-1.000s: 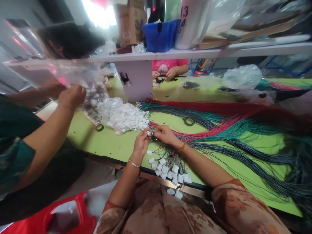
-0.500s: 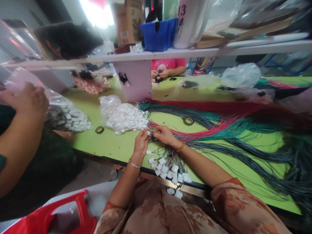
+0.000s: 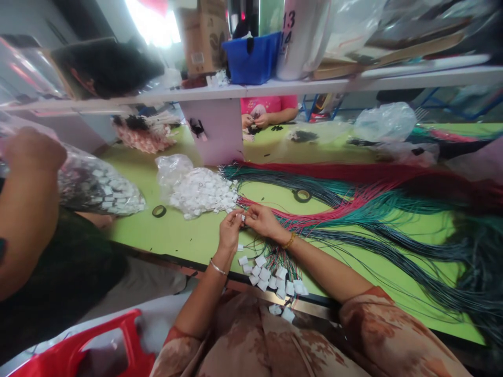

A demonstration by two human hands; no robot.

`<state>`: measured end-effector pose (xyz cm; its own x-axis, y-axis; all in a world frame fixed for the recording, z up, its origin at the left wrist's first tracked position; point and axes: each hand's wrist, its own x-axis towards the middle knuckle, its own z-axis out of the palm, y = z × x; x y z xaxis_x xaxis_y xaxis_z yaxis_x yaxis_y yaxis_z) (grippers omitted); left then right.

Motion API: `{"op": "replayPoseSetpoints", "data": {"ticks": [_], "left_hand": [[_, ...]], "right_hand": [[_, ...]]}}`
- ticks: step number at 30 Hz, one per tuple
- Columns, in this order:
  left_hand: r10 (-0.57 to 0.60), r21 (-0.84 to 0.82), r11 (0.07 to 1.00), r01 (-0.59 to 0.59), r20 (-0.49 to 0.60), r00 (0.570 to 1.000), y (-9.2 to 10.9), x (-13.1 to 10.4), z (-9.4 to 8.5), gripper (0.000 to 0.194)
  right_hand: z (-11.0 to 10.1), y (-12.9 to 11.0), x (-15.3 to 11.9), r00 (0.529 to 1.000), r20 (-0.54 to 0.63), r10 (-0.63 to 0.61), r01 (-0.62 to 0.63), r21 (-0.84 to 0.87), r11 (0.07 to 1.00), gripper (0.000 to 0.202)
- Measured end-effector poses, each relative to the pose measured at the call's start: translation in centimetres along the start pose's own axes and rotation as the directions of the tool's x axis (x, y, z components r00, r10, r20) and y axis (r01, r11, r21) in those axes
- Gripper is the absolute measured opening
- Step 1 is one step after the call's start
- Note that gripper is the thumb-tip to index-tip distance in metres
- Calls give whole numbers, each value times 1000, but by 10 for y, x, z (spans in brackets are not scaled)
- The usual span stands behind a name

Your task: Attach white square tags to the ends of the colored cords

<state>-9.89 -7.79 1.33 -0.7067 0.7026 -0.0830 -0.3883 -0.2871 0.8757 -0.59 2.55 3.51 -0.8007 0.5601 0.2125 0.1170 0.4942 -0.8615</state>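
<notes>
The left hand (image 3: pixel 229 233) grasps a small white connector (image 3: pixel 243 217) between its thumb and fingers, above the green surface (image 3: pixel 188 235). The right hand (image 3: pixel 264 222) is beside it, with the fingers pinched together close to the same connector; what is between these fingers is too small to tell.

Just below the two hands there is a cluster of wired connectors (image 3: pixel 265 274), white and flat, with thin coloured wires going up from them. Two of these are over the near edge of the surface. Behind the left hand, a heap of loose white connectors (image 3: pixel 202 191) lies at the mouth of a clear plastic bag (image 3: pixel 171 170). To the right, long bundles of red wires (image 3: pixel 334 213), green wires (image 3: pixel 377 208) and black wires (image 3: pixel 412 246) stretch across the surface.

One tape roll (image 3: pixel 154 212) lies to the left of the heap, and another tape roll (image 3: pixel 295 197) is near the black and green bundles. At the far left, a co-worker's hand (image 3: pixel 35 149), partly blurred, is at the top of a transparent bag (image 3: pixel 116 191) with more white pieces. Across the surface sits a person in a pink shirt (image 3: pixel 288 102).
</notes>
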Motion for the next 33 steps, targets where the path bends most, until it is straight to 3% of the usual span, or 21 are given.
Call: {"op": "replayPoseSetpoints", "data": {"ticks": [7,14,18,22,25,29,33], "left_hand": [[-53,-91,995,48,-45,998,0,2,0,30],[2,30,1000,-1,-41,999,-5,-1,-1,27],[-38,9,999,38,-38,999,-6,1,-2,29],[-91,-22,996,90,-49,995,-4,2,-2,30],[-115,-18,993,114,-37,993,-2,1,-5,29],[-132,-9,991,131,-36,991,-2,0,-9,30],[-133,-12,991,132,-45,990,-1,0,-9,32]], "right_hand": [[-5,2,2,997,66,-45,44,18,999,25],[2,3,-3,999,46,-19,22,-61,998,23],[-13,10,15,993,110,-51,56,-42,998,24],[-33,22,46,996,23,82,-70,-314,947,14],[-34,32,59,981,44,190,-147,-471,870,9],[-36,42,60,986,73,151,-102,-452,886,15],[-50,39,58,993,-13,121,-111,-509,853,13]]}}
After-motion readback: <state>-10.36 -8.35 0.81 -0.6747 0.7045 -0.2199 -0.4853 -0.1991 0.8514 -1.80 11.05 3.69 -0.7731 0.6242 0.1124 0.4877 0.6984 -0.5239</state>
